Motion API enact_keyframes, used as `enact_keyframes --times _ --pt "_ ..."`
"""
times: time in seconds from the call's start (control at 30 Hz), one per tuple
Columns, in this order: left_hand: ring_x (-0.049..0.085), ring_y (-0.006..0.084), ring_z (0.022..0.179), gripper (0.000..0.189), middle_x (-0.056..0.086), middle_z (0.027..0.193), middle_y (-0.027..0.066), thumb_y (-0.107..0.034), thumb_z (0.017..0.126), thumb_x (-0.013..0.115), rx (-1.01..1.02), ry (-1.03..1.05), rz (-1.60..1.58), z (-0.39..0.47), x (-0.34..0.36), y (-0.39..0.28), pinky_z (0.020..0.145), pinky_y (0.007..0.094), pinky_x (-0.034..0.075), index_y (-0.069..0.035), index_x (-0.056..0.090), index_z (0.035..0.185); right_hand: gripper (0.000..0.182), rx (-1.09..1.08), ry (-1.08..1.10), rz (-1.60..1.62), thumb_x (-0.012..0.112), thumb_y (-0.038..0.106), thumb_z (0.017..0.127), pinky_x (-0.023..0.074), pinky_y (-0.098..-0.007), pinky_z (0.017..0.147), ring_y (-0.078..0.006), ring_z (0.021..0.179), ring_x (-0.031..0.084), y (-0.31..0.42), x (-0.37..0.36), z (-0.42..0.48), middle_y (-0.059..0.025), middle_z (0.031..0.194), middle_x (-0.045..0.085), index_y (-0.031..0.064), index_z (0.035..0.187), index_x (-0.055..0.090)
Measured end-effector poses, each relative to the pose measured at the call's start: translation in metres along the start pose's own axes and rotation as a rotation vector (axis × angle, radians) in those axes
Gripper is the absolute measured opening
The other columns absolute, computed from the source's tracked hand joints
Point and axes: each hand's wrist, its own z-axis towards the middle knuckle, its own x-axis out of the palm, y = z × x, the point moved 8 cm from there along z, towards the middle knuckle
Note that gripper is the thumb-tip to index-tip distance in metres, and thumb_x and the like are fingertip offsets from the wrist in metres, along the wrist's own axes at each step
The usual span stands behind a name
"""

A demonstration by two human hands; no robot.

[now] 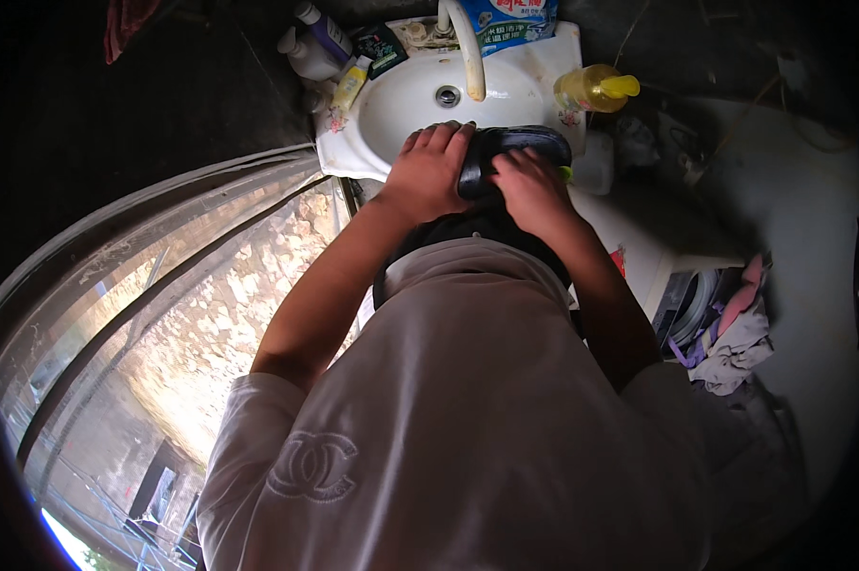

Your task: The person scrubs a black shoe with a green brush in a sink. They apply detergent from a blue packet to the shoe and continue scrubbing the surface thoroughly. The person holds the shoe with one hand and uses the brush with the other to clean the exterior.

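Observation:
A dark shoe or slipper (478, 171) with a black sole lies across the near rim of a white ceramic washbasin (401, 93). My left hand (433, 168) grips its left end, the fingers curled over the far side. My right hand (533, 187) rests against the middle of the shoe with bent fingers. A small bright green-yellow bit (565, 173) shows beside the right hand; what it belongs to is hidden, and whether the hand holds it cannot be told. A pale curved faucet (472, 57) reaches over the bowl above the drain.
Pump bottles (308, 57), a yellow tube (351, 84) and a dark packet (381, 51) stand at the basin's left. A blue detergent bag (515, 25) lies behind; a yellow pump bottle (590, 88) is at right. A window (208, 307) is left, crumpled cloths (733, 350) right.

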Motion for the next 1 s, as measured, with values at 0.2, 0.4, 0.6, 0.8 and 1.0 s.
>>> enact_keyframes --times 0.2,0.4,0.6,0.8,1.0 --pt "0.051 0.0407 0.142 0.116 0.054 0.150 0.0198 -0.036 0.065 0.097 -0.142 0.054 -0.096 -0.008 0.015 -0.003 0.120 0.0501 0.041 -0.008 0.039 0.161 0.010 -0.111 0.003 -0.025 0.070 0.018 0.098 0.0463 -0.0461 0.093 -0.0313 0.106 0.063 0.000 -0.013 0.001 -0.0079 0.101 0.068 0.0103 0.102 0.067" --pt "0.052 0.0396 0.143 0.119 0.055 0.151 0.0181 -0.041 0.065 0.097 -0.113 0.031 -0.108 -0.007 0.022 0.011 0.119 0.0522 0.042 -0.014 0.037 0.164 0.016 -0.094 0.052 0.020 0.072 0.017 0.097 0.0463 -0.0440 0.094 -0.0310 0.109 0.062 -0.034 -0.028 -0.010 -0.0072 0.105 0.068 0.0103 0.111 0.070" --pt "0.055 0.0412 0.139 0.115 0.058 0.148 0.0182 -0.039 0.066 0.096 -0.076 0.086 -0.266 0.011 0.028 -0.011 0.119 0.0480 0.044 -0.019 0.040 0.165 0.013 -0.198 0.086 0.074 0.073 0.014 0.093 0.0466 -0.0457 0.095 -0.0304 0.109 0.063 -0.039 -0.021 -0.011 -0.0060 0.104 0.070 0.0120 0.105 0.070" --pt "0.056 0.0421 0.139 0.113 0.058 0.149 0.0183 -0.040 0.066 0.096 -0.073 0.154 -0.275 0.023 0.032 -0.034 0.118 0.0477 0.046 -0.018 0.042 0.163 0.011 -0.214 -0.009 0.130 0.074 0.007 0.086 0.0508 -0.0462 0.089 -0.0320 0.105 0.065 -0.036 -0.021 -0.018 -0.0058 0.099 0.070 0.0093 0.097 0.071" --pt "0.057 0.0412 0.139 0.111 0.060 0.149 0.0210 -0.041 0.067 0.095 -0.150 0.197 -0.400 0.017 0.028 -0.013 0.116 0.0451 0.047 -0.010 0.044 0.160 0.017 -0.163 -0.018 0.260 0.076 0.009 0.087 0.0538 -0.0441 0.089 -0.0318 0.099 0.067 -0.068 -0.042 -0.019 -0.0070 0.102 0.076 0.0072 0.104 0.079"
